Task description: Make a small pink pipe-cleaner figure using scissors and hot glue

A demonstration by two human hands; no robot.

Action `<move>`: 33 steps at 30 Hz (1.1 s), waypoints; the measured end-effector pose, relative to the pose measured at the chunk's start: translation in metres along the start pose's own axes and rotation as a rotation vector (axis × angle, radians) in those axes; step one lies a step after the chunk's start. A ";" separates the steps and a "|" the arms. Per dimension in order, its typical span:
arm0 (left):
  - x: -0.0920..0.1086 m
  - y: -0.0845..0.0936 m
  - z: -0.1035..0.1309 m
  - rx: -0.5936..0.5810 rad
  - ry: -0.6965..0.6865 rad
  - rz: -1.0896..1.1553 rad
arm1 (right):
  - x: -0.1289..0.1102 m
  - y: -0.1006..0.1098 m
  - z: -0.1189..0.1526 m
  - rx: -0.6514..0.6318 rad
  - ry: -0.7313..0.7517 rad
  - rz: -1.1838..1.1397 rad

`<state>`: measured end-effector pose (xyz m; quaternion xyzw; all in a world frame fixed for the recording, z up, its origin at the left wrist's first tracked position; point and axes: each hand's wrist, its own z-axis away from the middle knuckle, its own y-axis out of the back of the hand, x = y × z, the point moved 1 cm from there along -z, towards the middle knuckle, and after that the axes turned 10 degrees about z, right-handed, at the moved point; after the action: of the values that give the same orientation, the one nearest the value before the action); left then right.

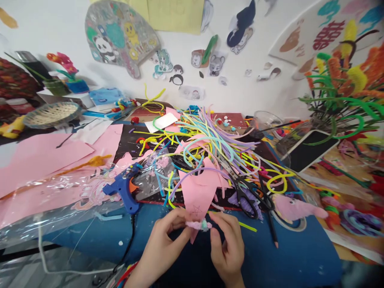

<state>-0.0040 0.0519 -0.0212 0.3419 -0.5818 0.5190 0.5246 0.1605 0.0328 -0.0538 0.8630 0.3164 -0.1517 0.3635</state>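
Observation:
Near the table's front edge, a small fuzzy pipe-cleaner piece (198, 225), pink with a mint-green band, lies between my hands. My left hand (171, 232) pinches its left end between thumb and fingers. At its right end are the thumb and forefinger of my right hand (227, 240), closed around the tip. Directly behind it is a cut sheet of pink paper (199, 190) with a star drawn in pen; its narrow lower tip shows beneath the piece. Whether my left fingers also touch this paper is hidden.
A blue glue gun (124, 192) lies left, its cord running down front. Black scissors (250, 196), a pencil (272, 224) and a pink fuzzy figure (297, 208) lie right. Behind spreads a heap of pipe cleaners (216, 136). A phone (312, 150) leans at right.

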 end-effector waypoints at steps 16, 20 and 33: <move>-0.004 0.000 0.000 0.140 -0.122 -0.117 | -0.001 0.007 -0.001 0.094 0.113 -0.028; -0.004 0.003 0.002 0.108 -0.127 -0.150 | -0.002 0.007 -0.004 0.089 0.139 -0.017; -0.018 0.015 0.006 0.009 -0.413 -0.072 | 0.000 0.009 -0.004 0.038 0.125 -0.163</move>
<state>-0.0159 0.0471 -0.0414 0.4641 -0.6621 0.4213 0.4108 0.1666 0.0304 -0.0465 0.8490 0.4045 -0.1324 0.3132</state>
